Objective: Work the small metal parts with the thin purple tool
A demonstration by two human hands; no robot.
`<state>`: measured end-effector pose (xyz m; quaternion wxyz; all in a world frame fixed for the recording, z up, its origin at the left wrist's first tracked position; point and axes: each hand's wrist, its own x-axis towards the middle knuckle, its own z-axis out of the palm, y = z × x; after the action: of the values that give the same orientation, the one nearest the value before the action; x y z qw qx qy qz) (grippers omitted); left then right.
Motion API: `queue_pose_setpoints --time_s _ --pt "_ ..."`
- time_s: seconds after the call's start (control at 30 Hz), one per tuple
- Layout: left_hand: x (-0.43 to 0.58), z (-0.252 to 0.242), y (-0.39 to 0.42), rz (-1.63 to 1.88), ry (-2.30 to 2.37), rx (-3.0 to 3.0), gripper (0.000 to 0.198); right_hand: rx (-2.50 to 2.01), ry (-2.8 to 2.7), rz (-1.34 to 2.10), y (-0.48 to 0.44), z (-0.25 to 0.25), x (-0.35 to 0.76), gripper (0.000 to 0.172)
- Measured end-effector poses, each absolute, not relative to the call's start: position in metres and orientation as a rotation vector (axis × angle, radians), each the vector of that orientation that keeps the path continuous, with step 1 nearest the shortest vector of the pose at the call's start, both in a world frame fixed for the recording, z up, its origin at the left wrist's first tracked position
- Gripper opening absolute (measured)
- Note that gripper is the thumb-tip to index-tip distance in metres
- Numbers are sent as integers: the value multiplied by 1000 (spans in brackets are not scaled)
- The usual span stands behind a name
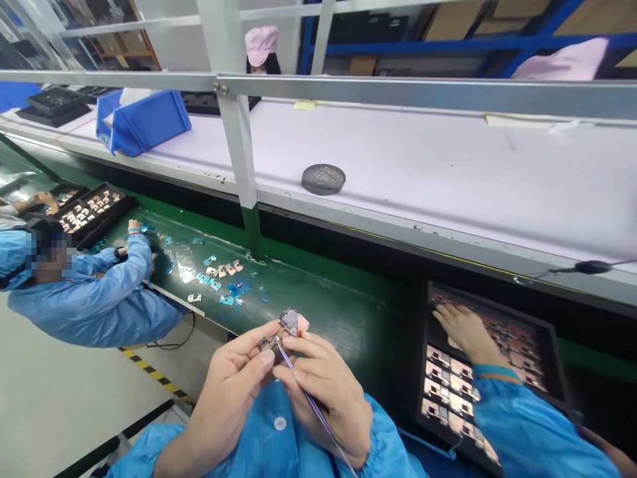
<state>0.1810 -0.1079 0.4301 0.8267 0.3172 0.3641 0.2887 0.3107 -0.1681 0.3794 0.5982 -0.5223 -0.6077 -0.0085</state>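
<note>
My left hand (231, 388) is closed in a pinch on a small metal part (288, 321), held up over the green belt. My right hand (326, 392) sits just beside it, fingers wrapped round thin tweezers (308, 397) whose tips meet the part near my left thumb. Both wrists wear blue sleeves. A small pink piece shows behind the part; I cannot make out what it is.
A co-worker's hand (460, 328) in a blue sleeve reaches into a black tray (552, 352) of small parts at my right. Another person (89, 299) works at the left by several loose parts (219, 275). A mesh bowl (323, 178) and blue bin (144, 123) sit on the white shelf.
</note>
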Motion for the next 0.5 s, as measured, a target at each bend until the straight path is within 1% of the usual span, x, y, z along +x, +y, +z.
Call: queue_pose_setpoints --time_s 0.3,0.5 --pt "185 431 -100 548 771 693 29 -1227 -1248 -99 -161 381 304 16" --pt "184 431 -95 528 787 683 30 -1264 -1248 -57 -160 383 300 16"
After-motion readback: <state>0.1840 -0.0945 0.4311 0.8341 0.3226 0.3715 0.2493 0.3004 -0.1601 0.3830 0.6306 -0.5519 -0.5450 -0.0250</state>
